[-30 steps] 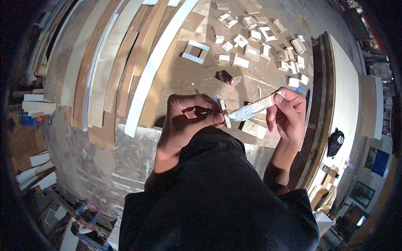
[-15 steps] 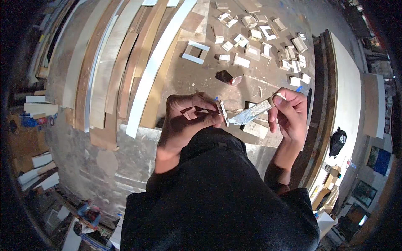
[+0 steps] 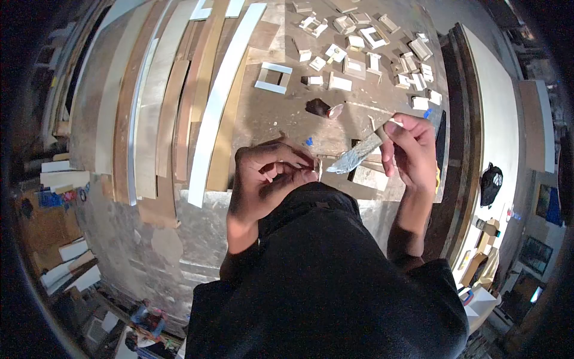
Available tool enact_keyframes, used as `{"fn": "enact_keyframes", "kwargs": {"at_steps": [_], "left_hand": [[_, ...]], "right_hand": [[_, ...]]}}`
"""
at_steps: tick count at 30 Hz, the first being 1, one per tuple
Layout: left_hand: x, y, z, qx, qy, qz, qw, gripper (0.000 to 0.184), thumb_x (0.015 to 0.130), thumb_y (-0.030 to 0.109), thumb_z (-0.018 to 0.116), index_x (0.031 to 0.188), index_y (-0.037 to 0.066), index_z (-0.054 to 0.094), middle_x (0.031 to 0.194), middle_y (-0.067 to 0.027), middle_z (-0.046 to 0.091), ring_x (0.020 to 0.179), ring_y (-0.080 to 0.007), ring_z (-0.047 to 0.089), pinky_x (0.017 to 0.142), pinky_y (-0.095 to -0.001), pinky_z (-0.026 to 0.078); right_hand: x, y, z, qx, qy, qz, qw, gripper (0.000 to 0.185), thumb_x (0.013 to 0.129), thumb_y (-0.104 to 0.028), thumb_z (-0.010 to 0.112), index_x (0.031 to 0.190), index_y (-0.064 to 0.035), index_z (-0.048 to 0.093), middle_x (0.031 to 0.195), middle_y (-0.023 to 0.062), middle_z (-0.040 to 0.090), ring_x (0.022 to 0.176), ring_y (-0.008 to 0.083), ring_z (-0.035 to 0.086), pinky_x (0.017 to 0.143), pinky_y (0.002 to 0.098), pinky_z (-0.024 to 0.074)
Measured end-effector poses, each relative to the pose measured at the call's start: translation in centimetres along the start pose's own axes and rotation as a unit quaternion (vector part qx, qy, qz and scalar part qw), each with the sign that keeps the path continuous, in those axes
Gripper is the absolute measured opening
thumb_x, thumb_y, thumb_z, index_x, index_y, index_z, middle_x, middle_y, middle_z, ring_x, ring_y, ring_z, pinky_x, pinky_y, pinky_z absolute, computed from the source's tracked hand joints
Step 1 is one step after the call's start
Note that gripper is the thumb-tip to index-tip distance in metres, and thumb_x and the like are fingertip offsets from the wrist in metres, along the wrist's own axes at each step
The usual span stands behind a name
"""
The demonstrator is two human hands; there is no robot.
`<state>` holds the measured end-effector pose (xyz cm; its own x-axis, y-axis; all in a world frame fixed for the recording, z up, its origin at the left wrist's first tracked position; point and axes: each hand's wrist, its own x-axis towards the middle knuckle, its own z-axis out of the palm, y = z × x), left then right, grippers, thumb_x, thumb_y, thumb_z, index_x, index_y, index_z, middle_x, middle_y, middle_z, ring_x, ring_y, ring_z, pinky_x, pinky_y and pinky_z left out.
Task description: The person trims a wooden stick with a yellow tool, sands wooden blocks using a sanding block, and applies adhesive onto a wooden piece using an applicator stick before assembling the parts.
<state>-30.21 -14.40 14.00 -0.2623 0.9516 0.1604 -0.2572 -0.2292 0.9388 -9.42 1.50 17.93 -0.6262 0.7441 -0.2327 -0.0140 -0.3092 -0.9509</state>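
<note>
My right hand (image 3: 412,149) pinches the upper end of a flat wooden stick (image 3: 372,143) that slants down to the left. Whitish, glue-like paste (image 3: 348,161) coats its lower half. My left hand (image 3: 269,179) is closed, with thumb and fingertips on a small thin wooden piece (image 3: 318,170), mostly hidden behind the fingers. The tip of the stick is close beside that piece; whether they touch I cannot tell. Behind the stick, a pale wooden block (image 3: 369,178) lies on the worktable (image 3: 263,128). Beyond the hands is a dark object with a reddish-white end (image 3: 335,111).
Several small wooden frames and blocks (image 3: 354,67) are scattered at the back right. A white-and-wood square frame (image 3: 274,78) lies nearer. Long boards (image 3: 218,107) stretch along the left. On a pale panel (image 3: 493,107) at right rests a black cap (image 3: 491,184).
The small piece in my left hand has turned and is now more hidden by the fingers. The stick in my right hand is tilted more steeply. The whole view has shifted slightly.
</note>
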Motion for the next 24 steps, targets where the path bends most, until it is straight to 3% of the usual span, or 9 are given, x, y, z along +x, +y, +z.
{"fn": "enact_keyframes", "kwargs": {"at_steps": [1,4,11,13,15,19,21,22,24], "left_hand": [[-0.1,0.2,0.1,0.0,0.002,0.002,1.0,0.013,0.08,-0.008,0.073,0.091,-0.005,0.067,0.094,-0.0122,0.069,0.079,-0.0135,0.068,0.07,-0.0242,0.057],[-0.3,1.3,0.4,-0.087,0.056,-0.109,0.989,0.013,0.082,-0.006,0.073,0.093,-0.003,0.066,0.089,-0.0099,0.069,0.078,-0.0142,0.068,0.068,-0.0254,0.058],[-0.7,1.5,0.5,-0.199,0.106,-0.175,0.958,0.011,0.085,0.007,0.073,0.093,0.002,0.067,0.083,-0.0063,0.069,0.076,-0.0149,0.068,0.065,-0.0273,0.058],[-0.7,1.7,0.7,-0.221,0.114,-0.176,0.952,0.012,0.084,0.008,0.073,0.093,0.003,0.067,0.083,-0.0063,0.069,0.075,-0.0155,0.068,0.066,-0.0277,0.058],[-0.8,2.1,1.0,-0.211,0.142,-0.161,0.954,0.013,0.083,0.007,0.074,0.093,0.004,0.067,0.084,-0.0065,0.069,0.075,-0.0164,0.069,0.065,-0.0282,0.058],[-1.1,1.9,1.0,-0.221,0.139,-0.151,0.953,0.014,0.082,0.006,0.075,0.093,0.004,0.067,0.085,-0.0068,0.07,0.076,-0.0167,0.069,0.065,-0.0288,0.059],[-1.2,2.0,1.2,-0.237,0.137,-0.138,0.952,0.014,0.082,0.003,0.074,0.093,0.004,0.066,0.086,-0.0071,0.07,0.077,-0.0166,0.07,0.066,-0.0287,0.06],[-1.3,1.9,1.2,-0.237,0.137,-0.137,0.952,0.014,0.082,0.003,0.074,0.093,0.004,0.066,0.086,-0.0071,0.07,0.077,-0.0166,0.07,0.066,-0.0287,0.06],[-1.5,1.8,1.0,-0.257,0.137,-0.126,0.948,0.013,0.083,0.0,0.072,0.094,0.004,0.066,0.087,-0.0072,0.07,0.079,-0.0164,0.07,0.067,-0.0285,0.061]], "right_hand": [[-0.4,0.0,0.1,-0.001,-0.002,0.0,1.0,0.022,0.093,-0.005,0.056,0.073,0.0041,0.061,0.058,0.0111,0.061,0.039,0.0143,0.052,0.04,0.0288,0.0423],[-1.9,0.4,0.0,-0.096,0.016,-0.231,0.968,0.02,0.091,-0.009,0.06,0.077,0.0061,0.064,0.063,0.0141,0.065,0.048,0.0176,0.061,0.046,0.0265,0.0471],[-4.7,0.0,0.3,-0.379,0.049,-0.54,0.75,0.017,0.088,-0.015,0.066,0.088,-0.0009,0.075,0.076,0.0144,0.072,0.059,0.0227,0.07,0.057,0.0306,0.0572],[-6.0,0.0,0.5,-0.424,0.043,-0.529,0.734,0.043,0.097,-0.042,0.057,0.093,-0.0036,0.076,0.081,0.0114,0.073,0.069,0.0241,0.071,0.068,0.035,0.0574],[-6.1,-0.5,1.0,-0.434,0.003,-0.523,0.734,0.052,0.094,-0.044,0.062,0.085,0.0063,0.073,0.071,0.0173,0.069,0.056,0.0236,0.069,0.055,0.0322,0.0571],[-6.7,-0.4,1.8,-0.451,-0.004,-0.5,0.739,0.059,0.096,-0.049,0.056,0.088,0.0062,0.073,0.072,0.0164,0.069,0.058,0.0239,0.069,0.057,0.033,0.0573],[-6.9,-0.5,2.1,-0.454,-0.039,-0.476,0.752,0.033,0.083,-0.028,0.066,0.101,-0.0023,0.075,0.094,0.0137,0.073,0.069,0.0235,0.069,0.066,0.0337,0.0548],[-6.7,0.0,1.7,-0.457,-0.047,-0.491,0.74,0.06,0.095,-0.052,0.054,0.09,0.0042,0.074,0.077,0.0163,0.07,0.064,0.0265,0.07,0.063,0.0357,0.058],[-6.8,-0.5,1.9,-0.473,-0.054,-0.494,0.727,0.059,0.095,-0.052,0.054,0.09,0.0038,0.074,0.077,0.0166,0.07,0.064,0.0269,0.07,0.063,0.0357,0.0581]]}}
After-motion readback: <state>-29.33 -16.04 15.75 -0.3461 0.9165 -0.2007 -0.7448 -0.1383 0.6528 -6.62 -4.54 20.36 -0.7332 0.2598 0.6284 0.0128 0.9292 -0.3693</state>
